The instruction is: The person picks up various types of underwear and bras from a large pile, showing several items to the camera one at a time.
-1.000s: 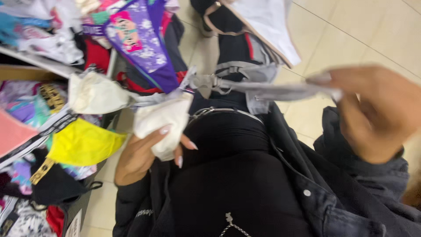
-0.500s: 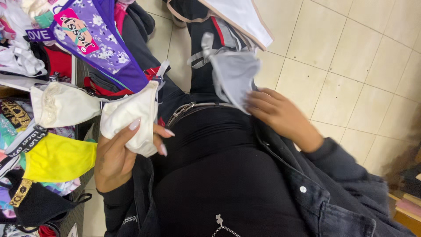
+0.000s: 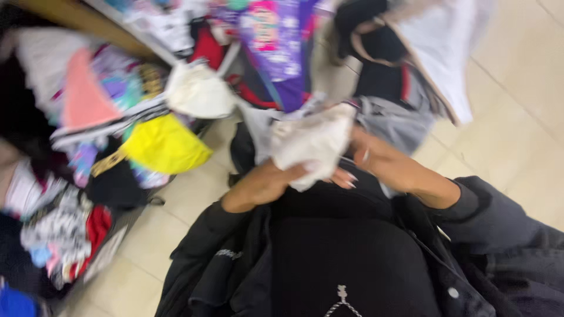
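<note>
My left hand [image 3: 267, 183] grips a bunched white cloth garment [image 3: 310, 141] in front of my chest. My right hand [image 3: 382, 157] has come in beside it and holds a grey garment [image 3: 398, 122], its fingers touching the white cloth. Both hands meet just above my dark top. The view is blurred, so finger detail is unclear.
A display bin [image 3: 88, 176] at the left is piled with small garments: yellow [image 3: 165, 144], pink [image 3: 82, 97], white [image 3: 198, 91], black and patterned. A purple printed garment [image 3: 276, 41] and a white one [image 3: 446, 58] hang above. Tiled floor [image 3: 517, 117] lies to the right.
My right hand has drawn the grey garment in from the right until it meets the left hand and the white cloth. The camera has swung left and blurred.
</note>
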